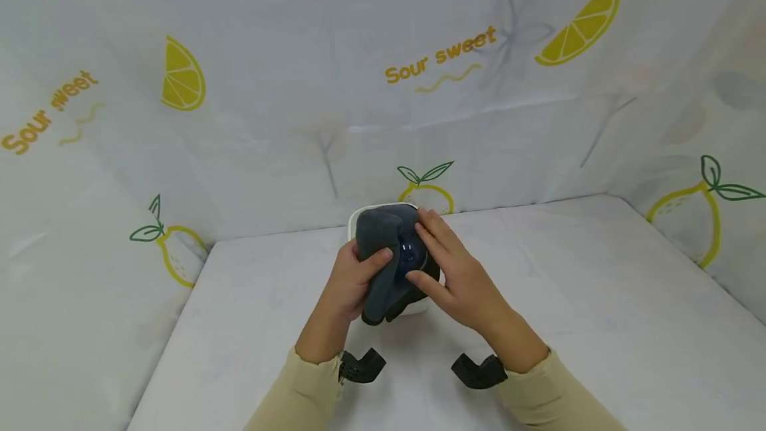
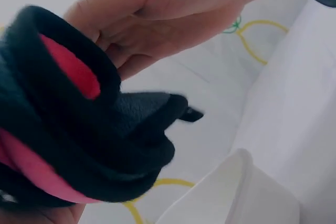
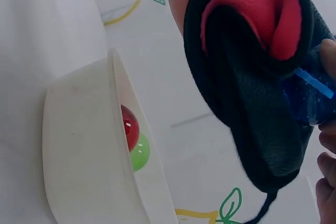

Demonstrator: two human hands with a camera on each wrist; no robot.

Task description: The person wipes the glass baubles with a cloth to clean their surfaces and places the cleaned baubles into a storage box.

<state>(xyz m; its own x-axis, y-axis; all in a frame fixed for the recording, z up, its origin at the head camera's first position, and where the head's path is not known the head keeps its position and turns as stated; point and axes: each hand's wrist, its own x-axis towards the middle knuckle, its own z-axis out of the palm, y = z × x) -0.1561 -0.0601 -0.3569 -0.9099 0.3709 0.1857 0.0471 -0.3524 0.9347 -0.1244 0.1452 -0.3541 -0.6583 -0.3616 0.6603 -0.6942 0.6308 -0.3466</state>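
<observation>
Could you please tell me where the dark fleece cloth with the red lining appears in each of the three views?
Head: dark fleece cloth with red lining at centre, gripped by the left hand.
Left wrist: fills the left side.
Right wrist: upper right.
Shared landmark: the white square plastic bin beneath it.

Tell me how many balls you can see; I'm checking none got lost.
3: a blue ball held against the dark cloth, and a red ball and a green ball in the white tub. More may be hidden.
</observation>
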